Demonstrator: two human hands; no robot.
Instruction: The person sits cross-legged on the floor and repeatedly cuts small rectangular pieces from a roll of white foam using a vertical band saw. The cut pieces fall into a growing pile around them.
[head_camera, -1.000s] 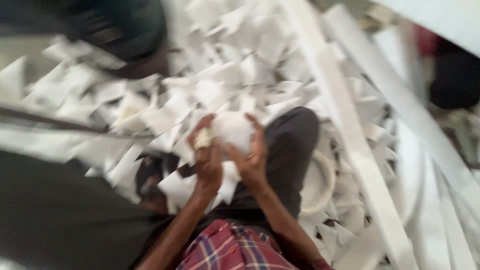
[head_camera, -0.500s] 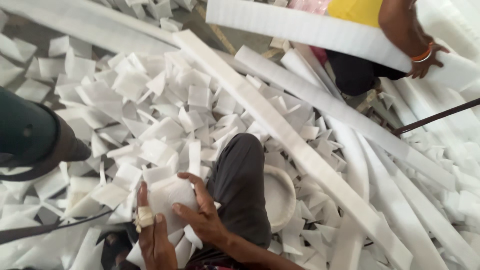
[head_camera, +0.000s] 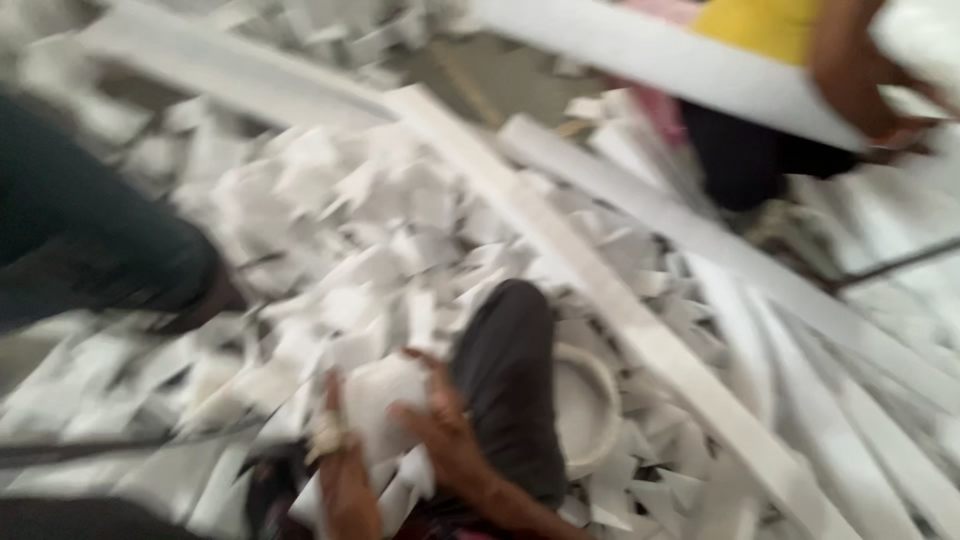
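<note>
The picture is blurred by motion. Both my hands grip a bundle of white foam pieces (head_camera: 385, 400) low in the middle of the view. My left hand (head_camera: 335, 455), with a ring on one finger, holds its left side. My right hand (head_camera: 440, 430) clasps its right side, fingers spread over the foam. My knee in dark trousers (head_camera: 510, 360) lies just right of the bundle.
Several loose white foam pieces (head_camera: 330, 220) cover the floor. Long white foam strips (head_camera: 620, 300) run diagonally to the lower right. A white ring (head_camera: 590, 410) lies beside my knee. Another person's dark leg (head_camera: 90, 250) is at left; a person in yellow (head_camera: 800, 40) handles a strip at top right.
The view has swung and lifted slightly, so my hands with the foam bundle now sit a little higher and more central. The person at top right has shifted their hold on the long strip.
</note>
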